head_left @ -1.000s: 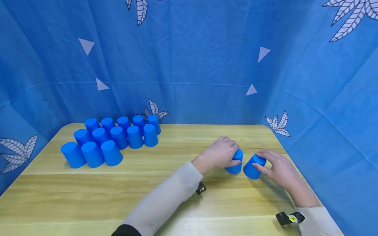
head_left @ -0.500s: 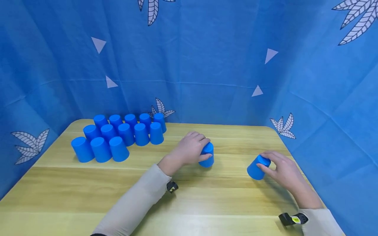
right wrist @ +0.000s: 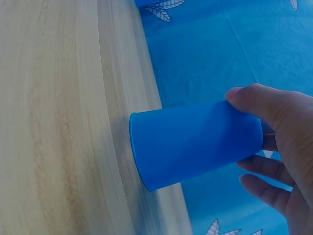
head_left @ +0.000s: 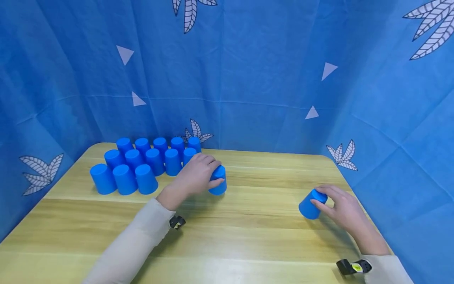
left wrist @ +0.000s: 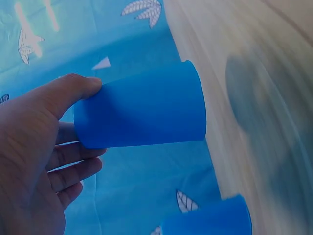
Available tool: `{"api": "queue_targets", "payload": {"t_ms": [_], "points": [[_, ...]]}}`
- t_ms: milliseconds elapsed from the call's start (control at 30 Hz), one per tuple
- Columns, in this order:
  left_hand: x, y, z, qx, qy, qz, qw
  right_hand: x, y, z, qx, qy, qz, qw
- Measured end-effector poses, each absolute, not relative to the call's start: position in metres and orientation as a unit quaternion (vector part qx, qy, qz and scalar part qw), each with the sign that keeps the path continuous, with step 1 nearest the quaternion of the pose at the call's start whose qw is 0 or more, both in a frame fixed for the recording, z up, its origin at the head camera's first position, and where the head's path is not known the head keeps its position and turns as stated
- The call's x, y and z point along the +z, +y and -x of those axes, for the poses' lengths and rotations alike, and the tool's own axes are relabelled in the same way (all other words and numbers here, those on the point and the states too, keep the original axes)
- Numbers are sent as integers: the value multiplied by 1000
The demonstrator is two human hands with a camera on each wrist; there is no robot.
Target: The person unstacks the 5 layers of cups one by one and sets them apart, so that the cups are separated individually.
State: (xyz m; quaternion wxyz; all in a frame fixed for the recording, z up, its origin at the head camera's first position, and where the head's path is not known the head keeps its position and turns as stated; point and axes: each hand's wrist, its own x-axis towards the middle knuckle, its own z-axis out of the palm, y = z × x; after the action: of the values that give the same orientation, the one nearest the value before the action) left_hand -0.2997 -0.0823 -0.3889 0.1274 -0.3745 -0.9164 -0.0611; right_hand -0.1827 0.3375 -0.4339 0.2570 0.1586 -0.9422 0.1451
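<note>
In the head view my left hand (head_left: 196, 173) grips an upside-down blue plastic cup (head_left: 219, 183) by its narrow closed end. The left wrist view shows this cup (left wrist: 142, 107) held off the table, its shadow apart from the rim; thumb and fingers lie on opposite sides. Over at the right, my right hand (head_left: 345, 211) pinches a second upside-down blue cup (head_left: 310, 206) near its closed end. In the right wrist view that cup (right wrist: 195, 144) has its rim close to the tabletop; whether it touches, I cannot tell. Left of my left hand stand rows of upside-down blue cups (head_left: 125, 180).
The cups form three rows on the wooden table (head_left: 248, 236): three in the front row, several in each row behind. My left hand partly covers the middle row's rightmost cup (head_left: 189, 153). Patterned blue cloth (head_left: 262, 71) hangs behind the table and along both sides.
My left hand has carried its cup leftward, away from the right-hand cup and close to the rows. The right hand stays nearly in place with its cup. The head view has shifted slightly.
</note>
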Motion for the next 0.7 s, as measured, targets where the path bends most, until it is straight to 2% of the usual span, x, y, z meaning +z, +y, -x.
{"api": "queue_targets", "payload": {"t_ms": [300, 700], "points": [[-392, -116, 309, -43, -939, 326, 97, -433, 340, 184, 139, -942, -160, 260], [-397, -167, 314, -39, -953, 287, 89, -435, 340, 184, 139, -939, -167, 266]]}}
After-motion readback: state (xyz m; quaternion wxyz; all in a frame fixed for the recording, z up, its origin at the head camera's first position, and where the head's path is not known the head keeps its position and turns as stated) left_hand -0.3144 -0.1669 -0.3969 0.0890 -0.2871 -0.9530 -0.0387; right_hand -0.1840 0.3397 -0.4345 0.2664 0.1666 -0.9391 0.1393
